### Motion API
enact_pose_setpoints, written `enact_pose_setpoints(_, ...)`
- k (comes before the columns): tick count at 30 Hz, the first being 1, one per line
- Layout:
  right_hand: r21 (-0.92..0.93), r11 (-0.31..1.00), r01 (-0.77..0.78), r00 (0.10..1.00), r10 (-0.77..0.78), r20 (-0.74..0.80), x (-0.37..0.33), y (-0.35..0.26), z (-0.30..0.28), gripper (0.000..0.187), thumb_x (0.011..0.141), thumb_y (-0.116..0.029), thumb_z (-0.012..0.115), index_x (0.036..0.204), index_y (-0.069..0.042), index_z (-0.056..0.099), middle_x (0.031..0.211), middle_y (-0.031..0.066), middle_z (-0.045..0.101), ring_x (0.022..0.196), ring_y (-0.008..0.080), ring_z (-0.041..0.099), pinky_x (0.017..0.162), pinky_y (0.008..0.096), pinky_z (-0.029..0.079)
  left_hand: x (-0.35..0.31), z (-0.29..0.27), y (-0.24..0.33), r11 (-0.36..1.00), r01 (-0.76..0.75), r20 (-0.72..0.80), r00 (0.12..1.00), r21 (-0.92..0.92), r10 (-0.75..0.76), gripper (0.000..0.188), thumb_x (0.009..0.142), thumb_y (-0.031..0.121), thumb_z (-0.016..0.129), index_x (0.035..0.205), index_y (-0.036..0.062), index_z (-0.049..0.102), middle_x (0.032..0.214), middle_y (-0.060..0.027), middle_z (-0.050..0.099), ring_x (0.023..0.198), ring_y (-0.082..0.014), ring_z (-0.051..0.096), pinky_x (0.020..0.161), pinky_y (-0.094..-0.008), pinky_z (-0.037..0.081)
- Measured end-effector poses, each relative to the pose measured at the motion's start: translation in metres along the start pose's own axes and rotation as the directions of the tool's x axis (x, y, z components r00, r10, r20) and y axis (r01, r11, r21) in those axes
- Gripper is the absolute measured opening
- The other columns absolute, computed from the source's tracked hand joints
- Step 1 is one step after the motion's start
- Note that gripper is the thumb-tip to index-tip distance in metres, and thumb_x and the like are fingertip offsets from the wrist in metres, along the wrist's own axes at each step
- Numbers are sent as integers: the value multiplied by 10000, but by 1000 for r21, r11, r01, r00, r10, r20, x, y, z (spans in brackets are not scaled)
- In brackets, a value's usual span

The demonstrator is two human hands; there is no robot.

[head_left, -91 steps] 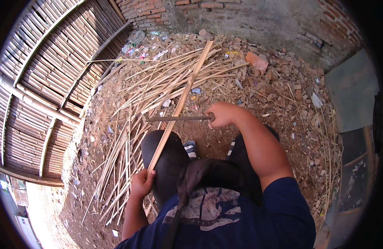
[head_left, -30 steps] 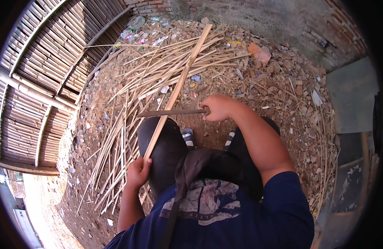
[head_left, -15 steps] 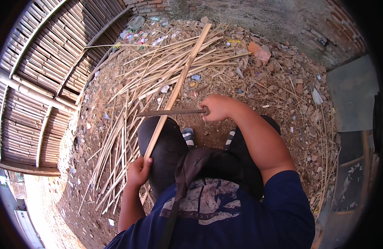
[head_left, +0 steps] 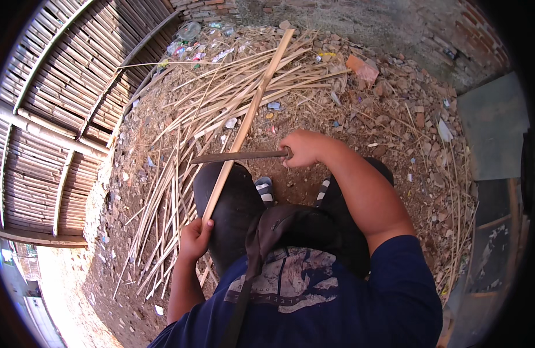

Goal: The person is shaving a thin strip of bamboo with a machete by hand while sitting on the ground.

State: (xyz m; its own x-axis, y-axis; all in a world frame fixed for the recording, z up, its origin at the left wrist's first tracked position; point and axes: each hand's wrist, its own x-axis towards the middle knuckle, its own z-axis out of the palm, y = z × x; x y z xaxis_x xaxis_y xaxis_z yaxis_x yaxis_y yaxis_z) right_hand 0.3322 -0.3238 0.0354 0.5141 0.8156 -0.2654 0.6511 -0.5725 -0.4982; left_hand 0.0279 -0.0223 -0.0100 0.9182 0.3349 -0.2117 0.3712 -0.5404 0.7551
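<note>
My left hand (head_left: 194, 238) is closed round the near end of a long, pale bamboo strip (head_left: 253, 108). The strip slants across my left thigh and reaches away over a pile of thin bamboo strips. In my right hand (head_left: 303, 148) is the handle of a machete (head_left: 241, 156), held in a closed fist. Its dark, narrow blade points left and lies across the strip just beyond my left knee. Whether the edge bites into the strip cannot be made out.
Loose thin bamboo strips (head_left: 163, 191) cover the ground ahead and to the left. Around them lie rubble, litter and a broken brick (head_left: 363, 71). A bamboo slat wall (head_left: 64, 110) rises at left, a brick wall (head_left: 360, 26) at the back, and a grey panel (head_left: 492, 129) at right.
Hands, bamboo strip and machete hold almost the same pose; the blade tilts very slightly differently. The whole view has shifted a little.
</note>
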Motion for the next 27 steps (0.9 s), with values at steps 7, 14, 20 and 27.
enact_pose_setpoints(7,6,1000,24,1000,-24,-18,2,4,4,502,739,-346,782,1147,-67,695,950,181,719,929,363,694,818,454,544,0,1,1,1000,-19,-16,1000,6,19,397,1007,327,622,770,8,600,629,42,514,607,-51,437,524,-277,349)
enact_pose_setpoints(14,11,999,44,996,-43,-81,3,8,9,398,755,-368,767,1031,-88,710,889,175,705,889,360,688,771,468,532,2,4,2,998,-41,-57,998,-41,39,442,986,338,653,686,30,553,573,38,471,567,-60,411,492,-297,326)
enact_pose_setpoints(20,9,999,48,995,-47,-86,3,10,10,417,761,-373,773,1052,-84,702,892,175,706,893,362,689,767,465,532,3,5,-5,996,-43,-52,998,-74,39,443,983,338,658,684,27,555,576,36,474,571,-61,412,494,-297,327)
enact_pose_setpoints(27,11,997,73,993,-72,-95,7,15,14,388,750,-367,783,1007,-86,710,883,171,708,877,360,692,764,460,532,6,5,-14,996,-18,-38,999,-84,15,458,980,351,658,684,18,556,574,27,483,572,-66,423,495,-304,335)
